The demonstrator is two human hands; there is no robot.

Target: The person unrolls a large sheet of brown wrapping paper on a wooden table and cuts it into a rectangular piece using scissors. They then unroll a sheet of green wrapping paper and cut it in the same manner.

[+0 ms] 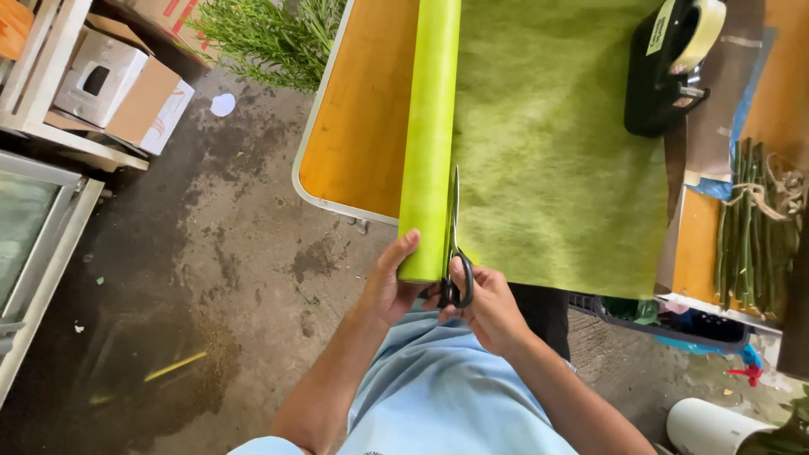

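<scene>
A bright green roll of wrapping paper [430, 126] lies lengthwise on an orange table [358, 126], its unrolled sheet [556, 160] spread to the right. My left hand [389, 282] grips the near end of the roll at the table's edge. My right hand [487, 307] holds black-handled scissors [455, 253], fingers through the loops. The blades point away from me along the seam between roll and sheet.
A black tape dispenser [670, 67] stands on the sheet at the far right. Bundled green stems [754, 223] lie at the right edge. Cardboard boxes [126, 84] sit on a shelf at left, leafy greenery [265, 38] behind the table, wet concrete floor [185, 278] below.
</scene>
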